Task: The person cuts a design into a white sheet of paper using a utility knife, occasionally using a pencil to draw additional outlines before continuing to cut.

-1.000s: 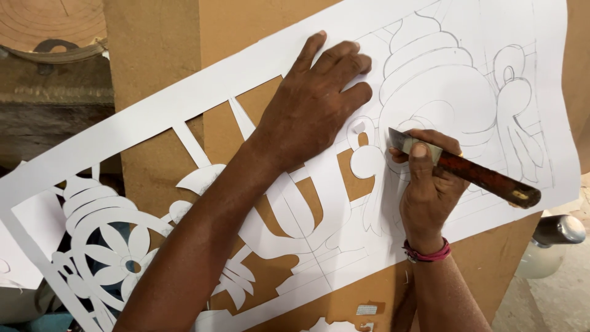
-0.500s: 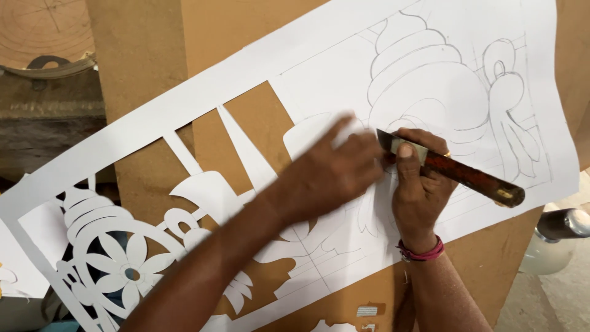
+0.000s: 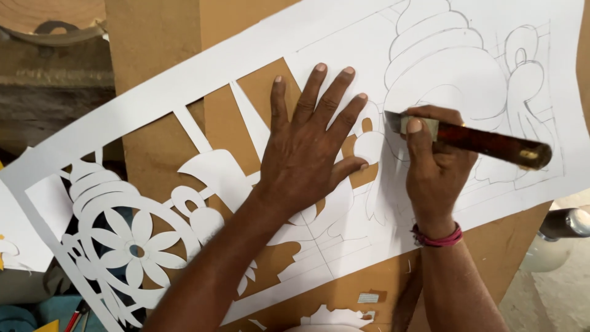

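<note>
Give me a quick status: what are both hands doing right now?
Left hand flat, fingers spread, pressing the white paper stencil. Right hand grips a dark-handled knife, blade tip on the paper. Brown board underneath; nothing blocking.

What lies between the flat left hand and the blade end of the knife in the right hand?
In the head view, between the left hand and the knife held by the right hand lies white paper with pencilled outlines and a small brown cut-out opening.
</note>
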